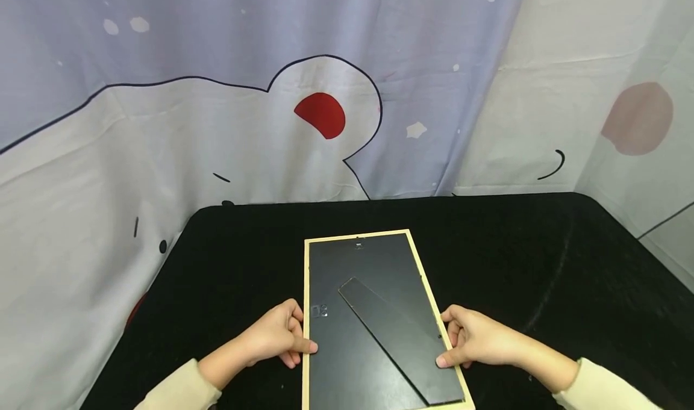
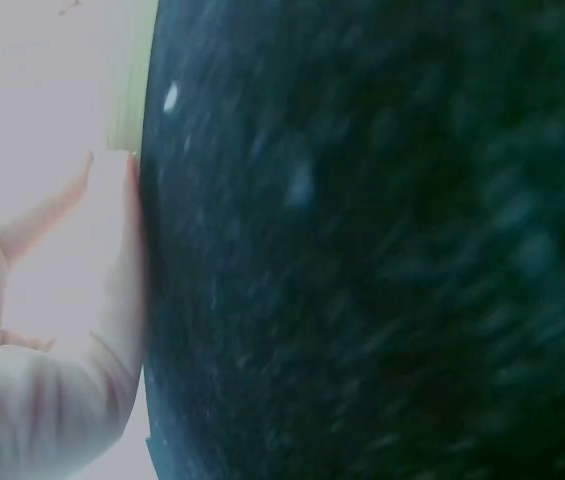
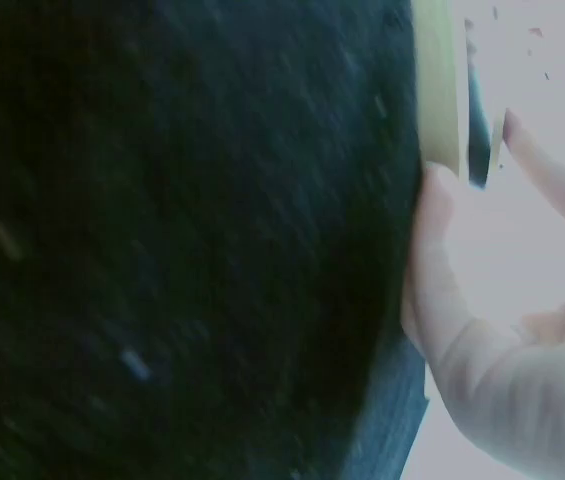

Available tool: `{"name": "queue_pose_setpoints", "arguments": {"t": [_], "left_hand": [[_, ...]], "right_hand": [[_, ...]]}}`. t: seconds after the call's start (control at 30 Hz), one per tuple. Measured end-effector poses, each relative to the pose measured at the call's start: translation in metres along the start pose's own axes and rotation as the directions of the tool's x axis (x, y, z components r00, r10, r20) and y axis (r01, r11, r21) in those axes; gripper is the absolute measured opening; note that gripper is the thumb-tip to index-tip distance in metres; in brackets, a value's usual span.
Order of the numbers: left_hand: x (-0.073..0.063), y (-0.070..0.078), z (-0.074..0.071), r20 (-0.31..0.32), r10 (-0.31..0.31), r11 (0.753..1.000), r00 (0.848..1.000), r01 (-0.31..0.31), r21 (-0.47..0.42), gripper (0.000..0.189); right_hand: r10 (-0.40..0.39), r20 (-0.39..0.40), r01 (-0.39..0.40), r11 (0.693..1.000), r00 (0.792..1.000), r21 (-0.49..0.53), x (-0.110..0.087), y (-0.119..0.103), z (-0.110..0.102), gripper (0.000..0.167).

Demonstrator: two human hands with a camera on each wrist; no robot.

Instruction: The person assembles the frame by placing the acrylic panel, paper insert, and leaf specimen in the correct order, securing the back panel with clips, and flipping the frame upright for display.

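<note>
Left hand (image 1: 283,333) and right hand (image 1: 470,339) angle inward, fingers gripping frame (image 1: 374,326) by opposite edges, thumbs on top.

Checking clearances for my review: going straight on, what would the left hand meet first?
The picture frame, whose left edge the left hand pinches; depth behind it is unclear.
</note>
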State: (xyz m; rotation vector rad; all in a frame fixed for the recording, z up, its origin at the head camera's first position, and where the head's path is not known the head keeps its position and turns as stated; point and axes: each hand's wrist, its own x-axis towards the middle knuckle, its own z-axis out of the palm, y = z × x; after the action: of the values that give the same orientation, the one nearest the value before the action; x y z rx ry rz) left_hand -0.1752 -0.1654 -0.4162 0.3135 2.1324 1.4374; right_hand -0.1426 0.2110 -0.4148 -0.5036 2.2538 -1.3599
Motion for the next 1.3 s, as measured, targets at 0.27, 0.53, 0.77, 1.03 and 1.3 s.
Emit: {"name": "queue_pose_setpoints", "arguments": {"t": [0.27, 0.53, 0.77, 1.03, 1.3], "left_hand": [[0.029, 0.004, -0.020, -0.102, -0.043, 0.999, 0.994, 0.046, 0.024, 0.051], [0.062, 0.004, -0.042, -0.166, -0.073, 0.997, 0.983, 0.075, 0.009, 0.038], [0.080, 0.003, -0.055, -0.134, -0.108, 0.994, 0.985, 0.102, -0.047, 0.023], [0.088, 0.009, -0.052, -0.210, -0.162, 0.986, 0.964, 0.167, 0.007, 0.039], [0.089, 0.013, -0.047, -0.245, -0.149, 0.985, 0.958, 0.165, 0.047, 0.046]], "right_hand": [[0.114, 0.045, -0.116, 0.993, 0.992, 0.039, 0.019, -0.003, -0.022, 0.049], [0.103, -0.017, -0.103, 0.995, 0.994, 0.003, 0.058, 0.003, -0.045, 0.059], [0.135, -0.044, -0.133, 0.990, 0.990, 0.045, 0.080, 0.008, -0.059, 0.033], [0.220, -0.053, -0.215, 0.973, 0.974, 0.087, 0.094, 0.014, -0.066, 0.017], [0.256, -0.060, -0.248, 0.962, 0.965, 0.111, 0.099, 0.018, -0.069, 0.016]]}}
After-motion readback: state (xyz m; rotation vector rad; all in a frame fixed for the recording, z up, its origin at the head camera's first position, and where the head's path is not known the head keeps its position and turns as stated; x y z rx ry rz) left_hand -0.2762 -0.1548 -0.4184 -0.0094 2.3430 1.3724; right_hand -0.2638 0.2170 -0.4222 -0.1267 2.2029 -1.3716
